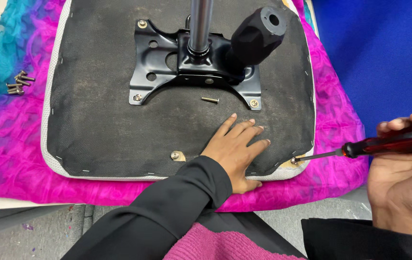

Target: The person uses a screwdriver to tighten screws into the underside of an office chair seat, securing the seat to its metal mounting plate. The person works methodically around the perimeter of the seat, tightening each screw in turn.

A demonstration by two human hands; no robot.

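An upturned chair seat with a black fabric underside lies on a pink and teal cloth. A black metal plate with a chrome post and a black knob is bolted to it. My left hand rests flat and open on the seat near its front edge. My right hand grips a red-handled screwdriver, whose tip sits on a screw at the seat's front right corner. A loose bolt lies on the seat below the plate.
Several spare bolts lie on the cloth at the left. Another screw sits in the seat's front edge. A blue surface lies to the right, grey floor below, and a pink towel is on my lap.
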